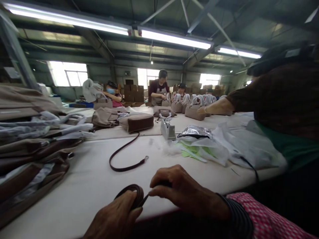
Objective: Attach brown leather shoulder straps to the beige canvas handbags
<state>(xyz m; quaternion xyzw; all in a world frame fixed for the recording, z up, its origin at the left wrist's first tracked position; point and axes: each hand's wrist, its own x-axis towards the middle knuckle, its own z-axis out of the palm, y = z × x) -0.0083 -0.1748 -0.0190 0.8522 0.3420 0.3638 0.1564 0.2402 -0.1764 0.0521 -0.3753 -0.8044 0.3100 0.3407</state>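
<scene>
A dark brown strap (136, 192) is wound into a flat coil at the front edge of the white table. My left hand (116, 212) grips the coil from the left, thumb and fingers closed round it. Between the thumb and fingers of my right hand (178, 187) is the strap's short free end, pinched just to the right of the coil. Farther in, another brown strap (117, 168) with a metal clip lies curved on the table, running up to a taupe and brown bag (139, 122) on its side.
A grey tape dispenser (168, 128) stands mid-table, beside clear plastic bags (221, 146) and green slips (191, 151). Bags with wrapped handles (37, 132) are piled at left. A co-worker's arm (219, 105) at right reaches to a handbag (194, 112); other people work behind.
</scene>
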